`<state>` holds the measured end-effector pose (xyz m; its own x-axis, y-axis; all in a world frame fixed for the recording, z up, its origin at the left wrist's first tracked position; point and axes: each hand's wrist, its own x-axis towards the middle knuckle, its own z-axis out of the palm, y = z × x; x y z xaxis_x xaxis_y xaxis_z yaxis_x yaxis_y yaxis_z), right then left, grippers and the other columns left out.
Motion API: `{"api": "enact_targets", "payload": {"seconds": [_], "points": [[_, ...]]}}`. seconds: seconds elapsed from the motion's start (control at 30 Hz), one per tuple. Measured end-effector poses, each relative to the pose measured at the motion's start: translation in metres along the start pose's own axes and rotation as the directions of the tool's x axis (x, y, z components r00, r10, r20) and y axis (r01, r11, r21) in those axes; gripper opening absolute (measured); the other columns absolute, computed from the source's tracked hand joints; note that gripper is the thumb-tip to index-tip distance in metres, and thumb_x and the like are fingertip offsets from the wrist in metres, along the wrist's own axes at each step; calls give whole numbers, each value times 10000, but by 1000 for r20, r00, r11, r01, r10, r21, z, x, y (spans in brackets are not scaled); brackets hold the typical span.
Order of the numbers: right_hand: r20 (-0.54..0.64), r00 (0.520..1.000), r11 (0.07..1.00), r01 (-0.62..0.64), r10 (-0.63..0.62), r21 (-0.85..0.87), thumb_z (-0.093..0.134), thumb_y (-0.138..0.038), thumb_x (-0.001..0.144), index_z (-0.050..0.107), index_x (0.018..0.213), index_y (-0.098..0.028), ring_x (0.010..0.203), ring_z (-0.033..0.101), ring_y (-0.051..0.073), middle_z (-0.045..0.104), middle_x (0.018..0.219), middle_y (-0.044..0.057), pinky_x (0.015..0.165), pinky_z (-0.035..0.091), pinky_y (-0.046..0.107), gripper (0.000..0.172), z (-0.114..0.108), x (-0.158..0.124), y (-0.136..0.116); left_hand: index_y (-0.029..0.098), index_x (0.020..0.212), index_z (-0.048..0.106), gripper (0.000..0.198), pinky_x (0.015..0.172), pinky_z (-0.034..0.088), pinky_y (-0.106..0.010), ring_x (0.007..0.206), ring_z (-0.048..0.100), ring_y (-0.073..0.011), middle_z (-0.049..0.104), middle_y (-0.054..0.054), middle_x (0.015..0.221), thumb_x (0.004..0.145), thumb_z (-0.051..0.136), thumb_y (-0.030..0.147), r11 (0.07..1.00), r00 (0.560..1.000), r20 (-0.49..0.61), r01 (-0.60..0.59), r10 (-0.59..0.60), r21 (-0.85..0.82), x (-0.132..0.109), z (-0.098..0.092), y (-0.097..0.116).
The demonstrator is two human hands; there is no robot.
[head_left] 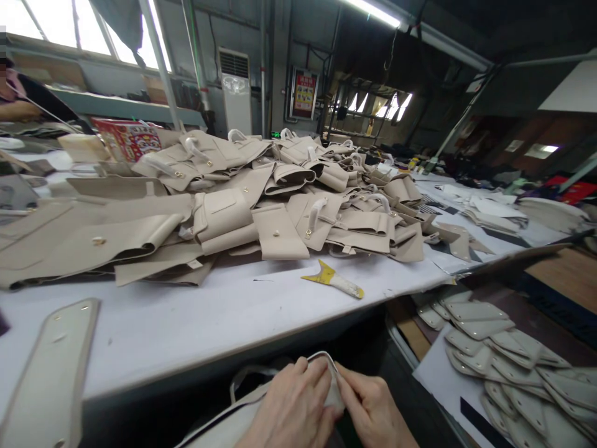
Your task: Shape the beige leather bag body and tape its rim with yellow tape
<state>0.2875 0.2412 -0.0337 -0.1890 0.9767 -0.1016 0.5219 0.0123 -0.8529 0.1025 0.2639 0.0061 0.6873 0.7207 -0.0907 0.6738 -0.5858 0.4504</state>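
Both my hands are low at the bottom edge, below the table's front rim. My left hand (291, 404) has its fingers curled over a beige leather bag piece (321, 364) with a dark edge trim. My right hand (373, 404) pinches the same piece from the right side. The piece runs down to the left toward my lap (219, 429). On the white table (209, 317) above lies a yellow-stained scraper tool (333, 279), apart from both hands.
A big heap of beige leather bag parts (261, 199) covers the table's far half. A flat beige panel (51, 373) lies at the near left. Several rounded beige cut pieces (508, 361) are stacked on a lower surface at right. A person sits at far left (23, 99).
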Motion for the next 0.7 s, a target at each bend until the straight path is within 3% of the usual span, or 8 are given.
{"api": "enact_targets", "payload": {"seconds": [0.07,0.13,0.23,0.43,0.53,0.7], "points": [[21,991,966,-135,134,221,543,-533,938,704,734,-147,687,559,198,621,697,42,685,458,297,466,-5,4,3,142,1218,631,336,1007,520,-473,1135,602,-299,618,-95,1328,942,472,246,1000,999,33,10,-10,-2,-1,-5,1],[89,958,839,-282,273,466,677,-564,838,675,649,-127,670,520,178,574,657,26,658,459,295,476,-8,8,8,138,1213,631,339,984,537,-470,1111,617,-298,623,-95,1315,919,483,221,1000,998,56,20,-20,2,-1,-10,2],[207,920,660,-384,333,646,780,-500,767,689,773,-151,734,525,164,577,750,9,691,487,306,361,-11,13,16,163,1195,636,336,935,561,-485,1064,630,-296,633,-73,1286,899,482,211,1000,999,35,16,-16,15,-1,-12,3],[402,877,518,-481,265,707,746,-383,846,709,1011,-178,885,565,143,623,952,41,786,464,265,266,-9,11,11,177,1158,646,327,895,580,-491,1017,645,-288,616,-54,1310,886,464,181,999,1000,4,17,-17,42,-1,-5,0],[432,868,527,-493,244,692,729,-400,866,720,998,-157,885,568,143,634,949,55,811,459,270,278,-10,11,6,198,1156,646,336,852,598,-481,1002,657,-280,543,-63,1406,872,469,164,998,999,-21,30,-29,54,-3,-3,-3],[497,819,577,-563,289,592,772,-531,789,736,949,-149,847,585,158,642,889,58,850,479,328,415,-17,19,2,200,1151,665,348,947,568,-379,1114,648,-258,633,-73,1288,829,558,125,998,998,29,51,-50,-29,-16,-4,-14]]}}
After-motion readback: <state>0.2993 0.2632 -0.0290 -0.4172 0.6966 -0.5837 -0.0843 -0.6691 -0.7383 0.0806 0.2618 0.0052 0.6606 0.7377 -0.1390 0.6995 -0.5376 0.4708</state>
